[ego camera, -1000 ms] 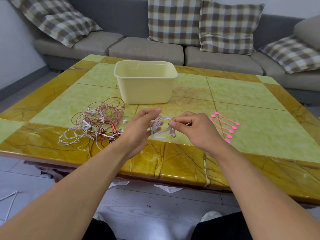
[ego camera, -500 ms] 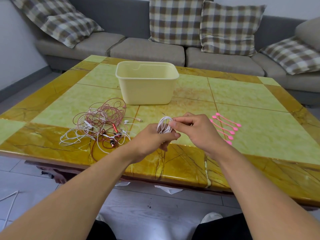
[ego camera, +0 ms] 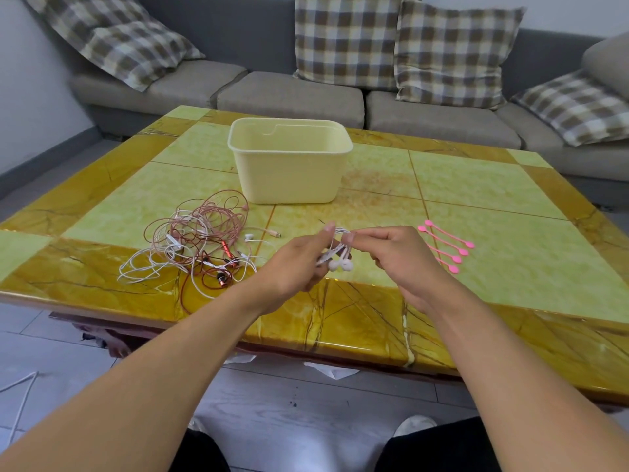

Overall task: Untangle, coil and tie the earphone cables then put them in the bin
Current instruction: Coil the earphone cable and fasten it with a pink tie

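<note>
A small coil of white earphone cable (ego camera: 337, 253) hangs between both hands above the table's front part, its two earbuds dangling at the bottom. My left hand (ego camera: 299, 264) grips the coil from the left, thumb up. My right hand (ego camera: 398, 253) pinches the coil's top with thumb and forefinger. A tangle of pink and white earphone cables (ego camera: 200, 243) lies on the table to the left. The pale yellow bin (ego camera: 289, 172) stands behind, open at the top, with nothing visible inside.
Several pink silicone cable ties (ego camera: 446, 247) lie in a row on the table right of my right hand. The yellow-green tiled table (ego camera: 493, 206) has a grey sofa with checked cushions (ego camera: 343, 39) behind it. A white cable (ego camera: 20, 403) lies on the floor at left.
The loose white loop has been gathered into a tight coil. My left hand moved under and around it, and the earbuds now hang below the fingers.
</note>
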`<state>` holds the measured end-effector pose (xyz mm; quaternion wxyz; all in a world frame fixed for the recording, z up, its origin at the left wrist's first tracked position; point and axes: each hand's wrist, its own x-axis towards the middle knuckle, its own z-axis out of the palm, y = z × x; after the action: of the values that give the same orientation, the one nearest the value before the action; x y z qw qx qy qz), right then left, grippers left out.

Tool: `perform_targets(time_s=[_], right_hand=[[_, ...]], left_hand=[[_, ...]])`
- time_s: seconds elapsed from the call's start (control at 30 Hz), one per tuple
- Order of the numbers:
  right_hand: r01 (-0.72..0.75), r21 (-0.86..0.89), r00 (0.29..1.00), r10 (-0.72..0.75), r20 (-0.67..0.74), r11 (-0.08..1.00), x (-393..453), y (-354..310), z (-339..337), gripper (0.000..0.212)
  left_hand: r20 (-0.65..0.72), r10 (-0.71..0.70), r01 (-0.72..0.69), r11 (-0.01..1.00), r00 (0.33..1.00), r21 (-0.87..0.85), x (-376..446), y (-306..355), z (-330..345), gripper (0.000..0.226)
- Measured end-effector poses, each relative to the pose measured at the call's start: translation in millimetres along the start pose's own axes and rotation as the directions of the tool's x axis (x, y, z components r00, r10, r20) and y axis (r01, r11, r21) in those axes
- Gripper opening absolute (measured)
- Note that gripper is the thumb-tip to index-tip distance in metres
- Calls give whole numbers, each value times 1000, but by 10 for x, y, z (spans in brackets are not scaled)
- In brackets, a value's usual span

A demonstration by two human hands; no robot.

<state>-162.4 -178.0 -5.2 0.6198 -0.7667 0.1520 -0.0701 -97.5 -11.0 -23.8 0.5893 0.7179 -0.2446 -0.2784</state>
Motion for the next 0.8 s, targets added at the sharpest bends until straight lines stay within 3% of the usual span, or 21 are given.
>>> perform_targets(time_s=[0.1, 0.2, 0.4, 0.6, 0.8], right_hand=[[-8, -19, 1000, 8, -19, 1000, 11, 9, 5, 4], [1, -40, 1000, -2, -18, 999, 22, 26, 8, 6], [24, -102, 999, -20, 38, 995, 21, 52, 0, 11], [22, -93, 994, -12, 110, 995, -15, 34, 54, 13], [5, -11, 988, -3, 156, 1000, -29, 19, 56, 31]], left_hand=[[-98, -7, 5, 1000, 995, -19, 44, -47, -15, 67], [-154, 1, -3, 1000, 988, -15, 85, -98, -20, 47], [-74, -32, 38, 996, 997, 84, 88, -100, -81, 45], [-161, -35, 53, 992, 986, 113, 97, -100, -29, 52], [-185, 7, 25, 985, 983, 171, 92, -72, -4, 51]])
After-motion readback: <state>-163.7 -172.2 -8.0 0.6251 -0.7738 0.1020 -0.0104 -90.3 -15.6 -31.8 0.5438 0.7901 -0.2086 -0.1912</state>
